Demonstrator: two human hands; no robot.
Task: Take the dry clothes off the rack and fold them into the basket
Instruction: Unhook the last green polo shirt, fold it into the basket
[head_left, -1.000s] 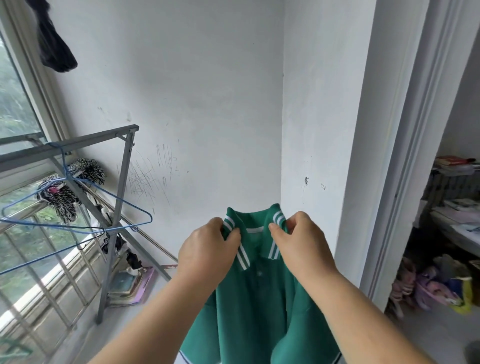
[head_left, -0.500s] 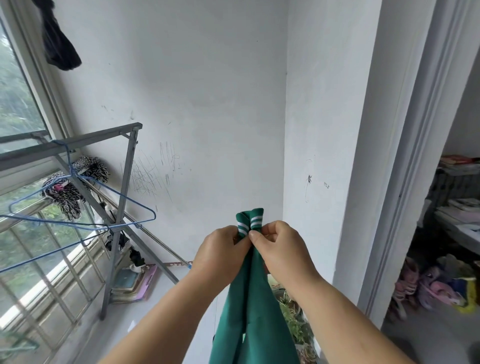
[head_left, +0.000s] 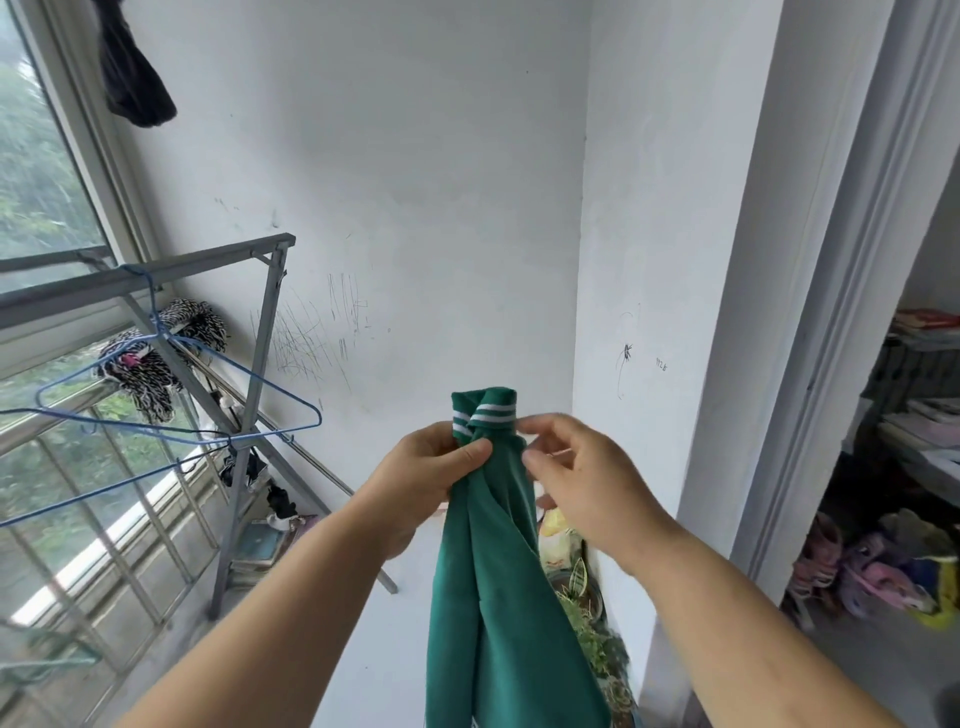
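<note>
I note my left hand (head_left: 421, 478) pinching the folded green shirt (head_left: 493, 597) below its striped collar (head_left: 488, 410). My right hand (head_left: 582, 478) hovers just beside it, fingers loose, gripping nothing.

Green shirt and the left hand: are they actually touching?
Touching. The head view shows the left hand pinching the green shirt just below its white-striped collar, thumb pressed flat on the fabric.

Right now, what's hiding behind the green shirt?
Peeking out past the right edge of the green shirt are potted plants and something yellow. Whatever sits straight behind the hanging cloth is covered, so I can't tell.
</note>
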